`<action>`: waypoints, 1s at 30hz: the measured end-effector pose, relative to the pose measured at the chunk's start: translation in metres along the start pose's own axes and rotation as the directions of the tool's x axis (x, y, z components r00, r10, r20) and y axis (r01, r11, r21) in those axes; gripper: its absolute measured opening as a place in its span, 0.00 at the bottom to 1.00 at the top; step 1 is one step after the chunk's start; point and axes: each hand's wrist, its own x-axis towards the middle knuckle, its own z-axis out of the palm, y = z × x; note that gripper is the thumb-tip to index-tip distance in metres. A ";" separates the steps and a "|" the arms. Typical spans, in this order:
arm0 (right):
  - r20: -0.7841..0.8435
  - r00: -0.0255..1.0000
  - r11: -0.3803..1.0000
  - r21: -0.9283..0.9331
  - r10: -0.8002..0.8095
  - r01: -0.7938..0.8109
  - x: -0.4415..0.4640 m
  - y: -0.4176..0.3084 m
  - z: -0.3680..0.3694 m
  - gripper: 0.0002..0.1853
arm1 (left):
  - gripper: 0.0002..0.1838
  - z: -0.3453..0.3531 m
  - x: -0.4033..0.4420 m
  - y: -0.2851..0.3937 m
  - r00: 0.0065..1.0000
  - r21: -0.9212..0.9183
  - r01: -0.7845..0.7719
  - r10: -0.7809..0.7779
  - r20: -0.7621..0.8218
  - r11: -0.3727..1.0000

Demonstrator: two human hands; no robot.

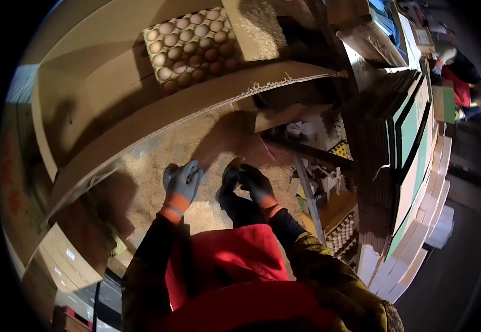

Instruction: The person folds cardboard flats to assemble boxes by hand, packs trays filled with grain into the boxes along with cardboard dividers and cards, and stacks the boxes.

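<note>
My left hand (184, 185), in a grey and orange glove, is over the sawdust-covered floor (207, 206) beside a dark shoe (169, 174). Its fingers are slightly apart, with nothing visible between them. In a matching glove, my right hand (256, 183) is curled next to the other dark shoe (226, 191). Shadow hides what its fingers hold, if anything. Beyond both hands, brown and pale eggs (189, 48) fill a tray inside a large cardboard box (99, 94).
The box's torn cardboard edge (207, 99) curves ahead of the hands. Flattened cardboard (378, 138) is stacked at the right. Another egg tray (341, 235) lies low beside a metal bar (309, 199). A person in red (457, 86) is in the far right background.
</note>
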 end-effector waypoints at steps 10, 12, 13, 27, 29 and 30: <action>-0.742 0.631 0.937 0.011 -0.227 0.349 0.263 0.012 -0.079 0.28 | 0.25 0.087 0.148 0.023 0.843 0.314 -0.538 0.489 0.226 0.782; -0.892 0.418 0.962 -0.059 -0.172 0.268 0.286 0.005 -0.090 0.33 | 0.28 0.130 0.190 0.025 0.770 0.268 -0.638 0.608 0.196 0.722; -0.921 0.346 0.970 -0.110 -0.182 0.218 0.304 0.020 -0.107 0.35 | 0.34 0.154 0.216 0.018 0.741 0.259 -0.672 0.635 0.218 0.694; -0.362 0.861 0.298 0.830 -0.357 0.472 0.313 0.030 -0.166 0.26 | 0.42 0.299 0.494 0.012 0.761 0.102 -0.649 0.644 0.080 0.754; -0.466 0.850 0.173 0.842 -0.245 0.512 0.341 0.041 -0.157 0.29 | 0.41 0.318 0.534 -0.009 0.669 0.104 -0.735 0.742 -0.045 0.670; -0.484 0.827 0.199 0.814 -0.287 0.546 0.357 0.042 -0.153 0.29 | 0.44 0.313 0.515 0.002 0.725 0.056 -0.686 0.688 -0.028 0.726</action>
